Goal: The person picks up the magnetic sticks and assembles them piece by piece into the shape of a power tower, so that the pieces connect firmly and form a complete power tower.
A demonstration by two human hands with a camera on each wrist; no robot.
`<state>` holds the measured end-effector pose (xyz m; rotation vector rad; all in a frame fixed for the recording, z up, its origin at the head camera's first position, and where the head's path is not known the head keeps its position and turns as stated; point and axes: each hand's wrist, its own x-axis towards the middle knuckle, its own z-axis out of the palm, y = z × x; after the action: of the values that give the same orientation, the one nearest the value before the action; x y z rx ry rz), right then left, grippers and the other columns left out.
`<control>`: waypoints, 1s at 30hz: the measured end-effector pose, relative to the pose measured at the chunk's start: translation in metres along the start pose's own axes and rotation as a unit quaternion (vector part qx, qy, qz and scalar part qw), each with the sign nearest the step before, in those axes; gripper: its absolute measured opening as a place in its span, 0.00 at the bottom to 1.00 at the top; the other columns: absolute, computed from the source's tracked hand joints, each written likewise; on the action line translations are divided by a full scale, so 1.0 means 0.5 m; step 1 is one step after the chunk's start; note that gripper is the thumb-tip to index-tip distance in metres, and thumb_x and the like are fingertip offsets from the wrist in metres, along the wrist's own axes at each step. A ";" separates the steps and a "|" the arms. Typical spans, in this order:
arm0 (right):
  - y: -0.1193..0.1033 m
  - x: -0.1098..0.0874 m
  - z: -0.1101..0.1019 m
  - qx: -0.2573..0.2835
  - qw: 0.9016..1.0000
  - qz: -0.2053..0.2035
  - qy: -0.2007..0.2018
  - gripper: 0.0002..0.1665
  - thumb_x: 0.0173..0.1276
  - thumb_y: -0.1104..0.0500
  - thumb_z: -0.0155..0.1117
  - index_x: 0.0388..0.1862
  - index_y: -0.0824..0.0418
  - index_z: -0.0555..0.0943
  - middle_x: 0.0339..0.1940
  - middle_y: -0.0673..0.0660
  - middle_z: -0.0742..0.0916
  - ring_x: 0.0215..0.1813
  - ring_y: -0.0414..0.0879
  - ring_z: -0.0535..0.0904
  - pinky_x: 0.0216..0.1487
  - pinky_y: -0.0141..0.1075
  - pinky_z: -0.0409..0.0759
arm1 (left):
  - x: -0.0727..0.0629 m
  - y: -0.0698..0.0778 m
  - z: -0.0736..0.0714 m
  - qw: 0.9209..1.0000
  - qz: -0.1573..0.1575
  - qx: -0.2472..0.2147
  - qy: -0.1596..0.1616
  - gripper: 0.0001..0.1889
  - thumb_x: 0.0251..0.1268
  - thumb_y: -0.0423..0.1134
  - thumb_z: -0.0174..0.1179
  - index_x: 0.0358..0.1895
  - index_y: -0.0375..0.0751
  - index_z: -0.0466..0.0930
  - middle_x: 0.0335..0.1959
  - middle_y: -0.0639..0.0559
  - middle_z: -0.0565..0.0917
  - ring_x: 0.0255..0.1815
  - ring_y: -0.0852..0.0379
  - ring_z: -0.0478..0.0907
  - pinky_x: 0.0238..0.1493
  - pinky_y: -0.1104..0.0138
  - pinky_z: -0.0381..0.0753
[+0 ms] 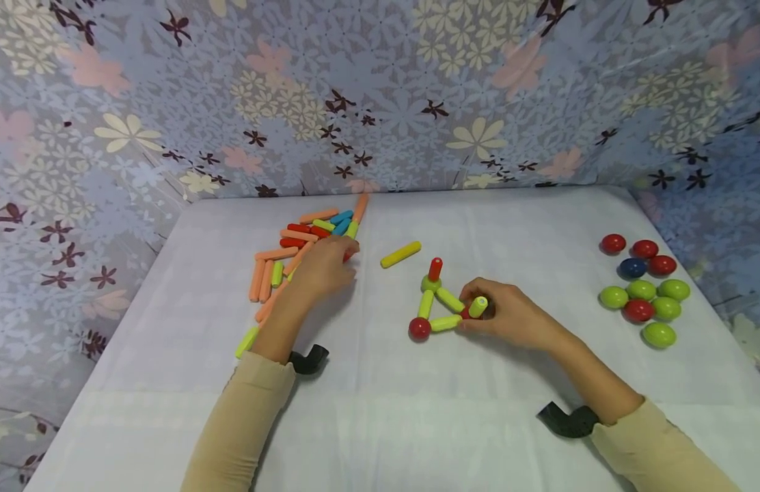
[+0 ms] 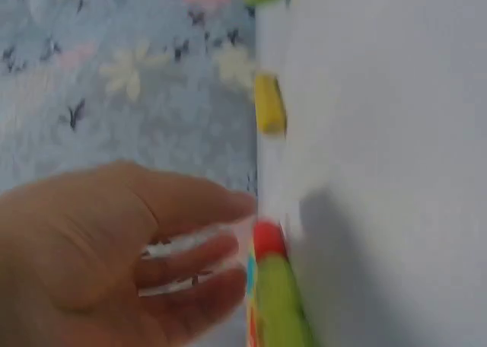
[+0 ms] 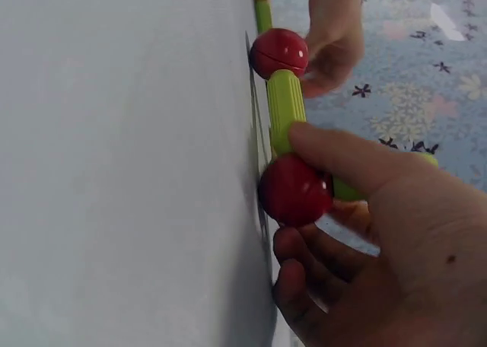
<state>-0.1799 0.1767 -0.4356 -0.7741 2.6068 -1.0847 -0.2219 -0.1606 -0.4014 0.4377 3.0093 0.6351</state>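
A triangle of light-green rods [image 1: 426, 304] lies mid-table, joined by a green ball [image 1: 431, 284] and two red balls. An upright red rod [image 1: 436, 269] rises from the green ball. One red ball [image 1: 419, 329] forms the near left corner. My right hand [image 1: 509, 316] pinches the other red ball [image 3: 295, 190] with thumb and fingers; from it an upright green rod [image 1: 478, 307] stands up. My left hand [image 1: 324, 268] reaches over the pile of coloured rods at the left, fingers loosely bent. A red rod end [image 2: 268, 239] and a green rod [image 2: 280, 301] lie just beyond its fingertips.
Orange rods [image 1: 257, 280], with red, blue and green ones, are scattered around the left hand. A single yellow rod [image 1: 401, 254] lies between the pile and the triangle. At the right are green balls [image 1: 614, 297], red balls [image 1: 614, 244] and a blue ball [image 1: 633, 268].
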 end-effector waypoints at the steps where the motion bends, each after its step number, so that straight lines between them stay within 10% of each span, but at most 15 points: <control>1: -0.001 0.000 0.001 0.000 1.000 -0.003 -0.006 0.29 0.53 0.46 0.77 0.52 0.48 0.76 0.37 0.47 0.82 0.33 0.43 0.77 0.35 0.35 0.79 | 0.000 -0.011 -0.004 1.000 -0.013 0.026 0.010 0.20 0.59 0.37 0.66 0.55 0.40 0.79 0.50 0.47 0.79 0.47 0.51 0.73 0.51 0.57 0.75; 10: -0.020 -0.005 0.010 -0.017 0.996 -0.026 -0.083 0.43 0.45 0.37 0.78 0.63 0.37 0.73 0.44 0.41 0.81 0.40 0.41 0.76 0.38 0.36 0.78 | 0.013 -0.056 0.028 0.993 0.004 0.080 0.085 0.18 0.63 0.37 0.60 0.55 0.36 0.79 0.51 0.42 0.79 0.49 0.47 0.76 0.51 0.57 0.76; 20: -0.022 -0.006 0.015 -0.041 0.994 -0.050 -0.086 0.32 0.48 0.36 0.75 0.54 0.41 0.80 0.42 0.36 0.82 0.42 0.38 0.76 0.41 0.33 0.78 | 0.009 -0.052 0.015 0.996 -0.021 0.085 0.002 0.10 0.62 0.35 0.58 0.45 0.37 0.83 0.35 0.47 0.79 0.38 0.50 0.72 0.41 0.60 0.74; 27: -0.022 -0.008 0.016 -0.045 0.994 -0.051 -0.083 0.32 0.49 0.36 0.75 0.54 0.42 0.80 0.42 0.37 0.82 0.42 0.38 0.76 0.41 0.33 0.78 | 0.003 -0.046 -0.011 0.996 -0.035 -0.068 -0.040 0.16 0.65 0.44 0.63 0.53 0.45 0.76 0.38 0.54 0.81 0.35 0.55 0.76 0.33 0.64 0.77; 30: -0.022 -0.009 0.016 -0.047 0.994 -0.048 -0.081 0.33 0.49 0.36 0.75 0.54 0.42 0.80 0.44 0.37 0.81 0.43 0.38 0.75 0.42 0.33 0.78 | -0.001 -0.025 -0.014 0.971 0.016 -0.233 -0.057 0.18 0.66 0.42 0.63 0.58 0.46 0.75 0.44 0.50 0.82 0.38 0.52 0.81 0.38 0.61 0.80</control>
<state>-0.1690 0.1680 -0.4334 -0.9733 2.5212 -0.8881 -0.2255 -0.1745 -0.4002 0.4705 2.6272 1.2287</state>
